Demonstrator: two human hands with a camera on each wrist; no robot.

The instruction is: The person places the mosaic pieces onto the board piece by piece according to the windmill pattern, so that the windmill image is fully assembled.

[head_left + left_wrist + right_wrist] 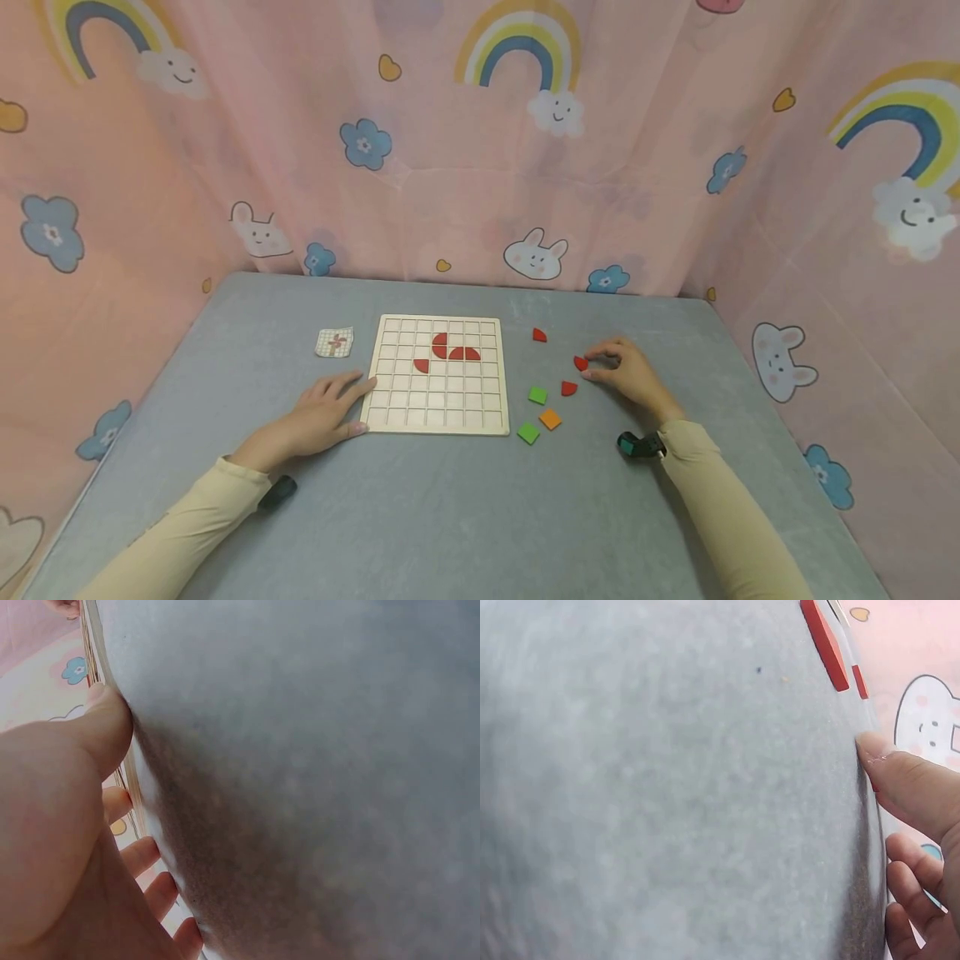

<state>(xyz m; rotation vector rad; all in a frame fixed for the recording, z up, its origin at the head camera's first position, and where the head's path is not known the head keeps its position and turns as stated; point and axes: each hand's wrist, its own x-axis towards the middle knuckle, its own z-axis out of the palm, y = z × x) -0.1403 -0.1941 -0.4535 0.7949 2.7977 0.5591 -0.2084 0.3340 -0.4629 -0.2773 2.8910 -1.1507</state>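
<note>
A pale square grid board [435,421] lies on the table with several red quarter-circle pieces near its upper middle, including one lone quarter [422,366]. My left hand [318,417] rests on the table at the board's left side, fingers spread, with index fingertip and thumb at its edge. Right of the board, my right hand [626,375] pinches a red quarter-circle piece [581,363] between thumb and index finger, low over the table. In the right wrist view, the thumb [907,776] hides most of that piece. Another red quarter-circle [569,388] lies just nearer me.
Farther back lies one more red quarter-circle [539,335]. Two green squares, one far [537,395] and one near [528,433], lie beside an orange square [551,419]. A small pattern card [333,342] sits left of the board. A pink patterned curtain [420,208] surrounds the grey table [450,517].
</note>
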